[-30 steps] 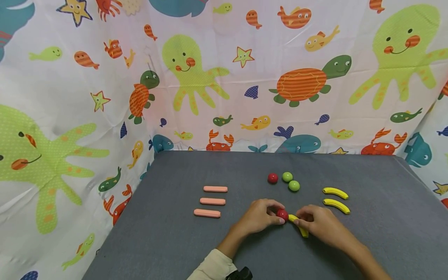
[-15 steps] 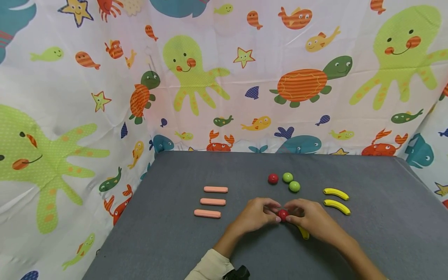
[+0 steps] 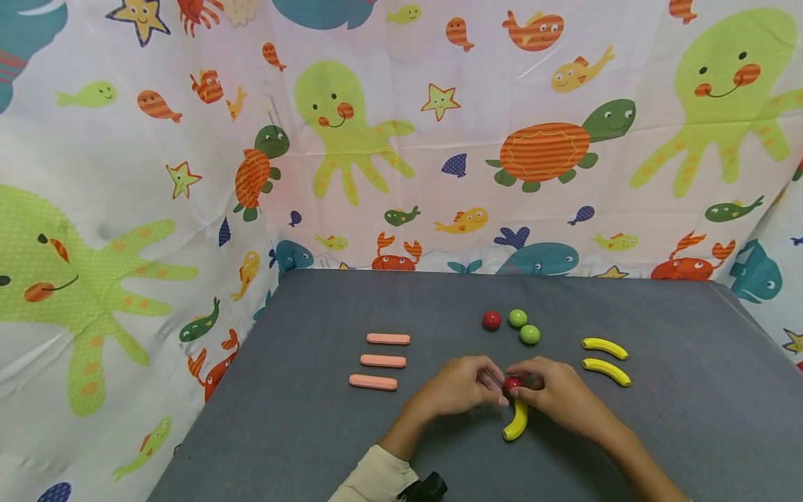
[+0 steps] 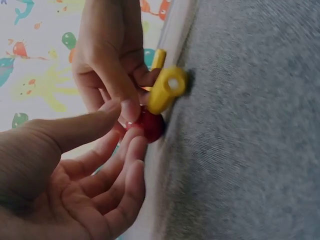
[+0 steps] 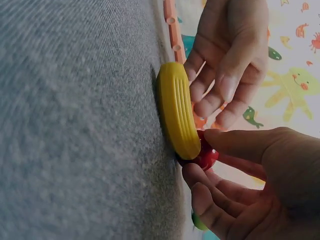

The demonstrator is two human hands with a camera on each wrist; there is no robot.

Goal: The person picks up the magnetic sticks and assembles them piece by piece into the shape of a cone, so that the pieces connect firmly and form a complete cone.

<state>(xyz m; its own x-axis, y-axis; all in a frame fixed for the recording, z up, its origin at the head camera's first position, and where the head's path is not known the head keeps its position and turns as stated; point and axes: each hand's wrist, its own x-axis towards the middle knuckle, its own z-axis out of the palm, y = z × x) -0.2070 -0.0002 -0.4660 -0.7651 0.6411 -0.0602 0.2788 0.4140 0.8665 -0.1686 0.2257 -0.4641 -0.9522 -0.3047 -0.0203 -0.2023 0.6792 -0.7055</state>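
Observation:
In the head view a red ball (image 3: 511,385) lies on the grey table between the hands, with a curved yellow piece (image 3: 516,420) against its near side, its lower end bent leftward. My right hand (image 3: 555,397) pinches the ball; in the right wrist view the thumb and fingers of that hand (image 5: 280,175) are around the ball (image 5: 207,157), beside the yellow piece (image 5: 177,112). My left hand (image 3: 461,387) is close on the left, its fingers loosely bent and holding nothing. Whether its fingertips touch the ball (image 4: 154,125) in the left wrist view is unclear.
Three pink sticks (image 3: 378,382) lie in a column on the left. Behind the hands are another red ball (image 3: 491,320) and two green balls (image 3: 530,334). Two yellow curved pieces (image 3: 606,371) lie to the right. A patterned cloth (image 3: 376,160) hangs behind the table.
The near yellow piece has swung from slanting down-right to pointing toward the near edge. My right hand moved from that piece to the red ball, and my left hand has let go of the ball.

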